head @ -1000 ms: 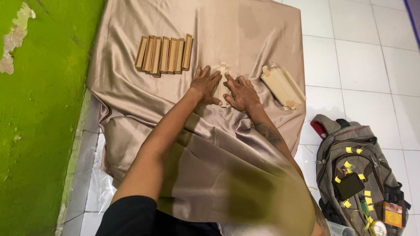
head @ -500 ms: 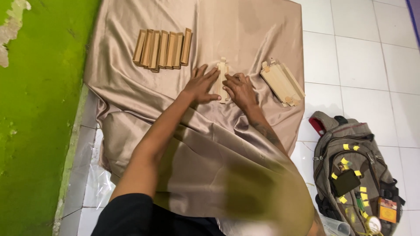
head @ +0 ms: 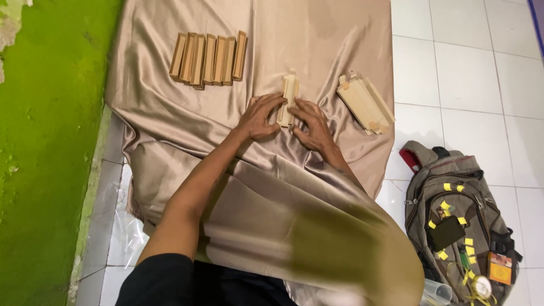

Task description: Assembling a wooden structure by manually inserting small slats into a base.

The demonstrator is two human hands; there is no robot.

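Both hands on the small wooden piece [head: 288, 100], mid satin cloth [head: 317, 34]: left hand [head: 259, 117] w/ fingers flat along its left edge, right hand [head: 313, 126] pressing its right edge, neither clamped. Row of wooden blocks [head: 209, 58] up-left of it, wooden slat bundle [head: 365, 103] just right.

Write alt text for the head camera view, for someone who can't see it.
Two bare hands, left hand and right hand, press on a small wooden piece lying on a shiny tan cloth. A row of wooden blocks lies at upper left, a wooden bundle to the right, and a backpack on the white tile floor.
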